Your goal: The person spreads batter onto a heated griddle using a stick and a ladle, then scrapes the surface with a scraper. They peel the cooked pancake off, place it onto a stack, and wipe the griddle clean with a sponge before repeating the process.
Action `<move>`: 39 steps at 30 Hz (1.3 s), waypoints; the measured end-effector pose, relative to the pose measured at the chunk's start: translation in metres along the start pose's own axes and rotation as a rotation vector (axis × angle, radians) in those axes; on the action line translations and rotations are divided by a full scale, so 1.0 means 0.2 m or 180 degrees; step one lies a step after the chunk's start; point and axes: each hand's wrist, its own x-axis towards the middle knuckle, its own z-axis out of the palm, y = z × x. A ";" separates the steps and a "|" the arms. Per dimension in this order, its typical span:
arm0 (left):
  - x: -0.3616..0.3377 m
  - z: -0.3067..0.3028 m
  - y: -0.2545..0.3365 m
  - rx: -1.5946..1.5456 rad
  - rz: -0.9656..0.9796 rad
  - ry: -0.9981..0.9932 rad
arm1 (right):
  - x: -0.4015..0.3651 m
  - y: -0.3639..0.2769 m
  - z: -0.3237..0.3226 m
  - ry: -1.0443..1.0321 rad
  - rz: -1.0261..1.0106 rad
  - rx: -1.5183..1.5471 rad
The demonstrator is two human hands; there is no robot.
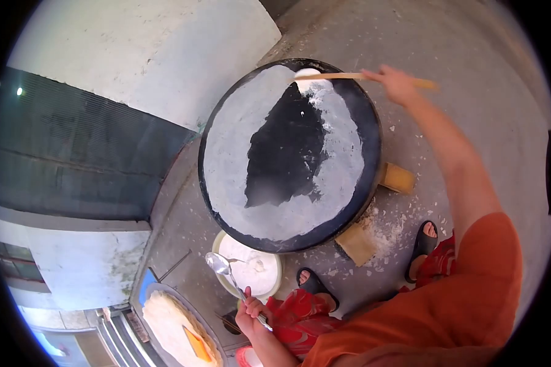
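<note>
A large round black griddle (284, 147) has a thin, pale ring of batter (226, 147) spread over its surface, with a dark bare patch in the middle. My right hand (393, 84) is closed around a long wooden spreader (343, 76) reaching over the griddle's far edge. At its tip sits a thick white lump of batter (308, 74). Low in the view, my left hand (251, 312) grips the handle of a large metal spoon (219, 263). The spoon's bowl hangs over the rim of a bucket (278, 274) of white batter.
Bricks (399, 178) stand at the griddle's near right edge, with pale flakes scattered on the concrete floor (447, 37). A stack of thin flatbreads (165, 324) lies at lower left, an orange scraper (197, 344) on top. A white wall (159, 55) rises beyond the griddle.
</note>
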 end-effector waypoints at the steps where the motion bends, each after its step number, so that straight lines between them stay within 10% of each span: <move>1: 0.01 0.00 0.00 -0.0011 0.0037 0.0020 | 0.06 -0.09 0.06 0.0158 -0.0200 0.0172; 9: 0.02 -0.02 0.03 0.0018 -0.0079 -0.0028 | 0.04 -0.40 0.04 0.0364 0.0564 0.1617; 12: 0.00 -0.03 0.04 0.0134 -0.0057 -0.0078 | -0.10 -0.41 -0.06 -0.0788 0.0755 0.2630; 15: -0.01 -0.03 0.05 0.0043 -0.0130 -0.0157 | -0.08 -0.35 0.10 0.0279 0.0855 0.2023; 21: -0.04 -0.06 0.07 0.0087 -0.0127 -0.0304 | -0.20 -0.58 0.00 -0.0643 0.0629 0.2884; 29: -0.05 -0.13 0.12 0.0018 -0.0234 -0.0365 | -0.23 -0.76 0.23 -0.0129 0.0165 0.2165; 34: -0.09 -0.14 0.14 0.0031 -0.0219 -0.0384 | -0.47 -0.83 -0.30 -0.0312 0.1011 0.1561; 39: -0.10 -0.16 0.14 0.0106 -0.0131 -0.0343 | -0.45 -0.82 0.21 0.0063 0.0576 0.2060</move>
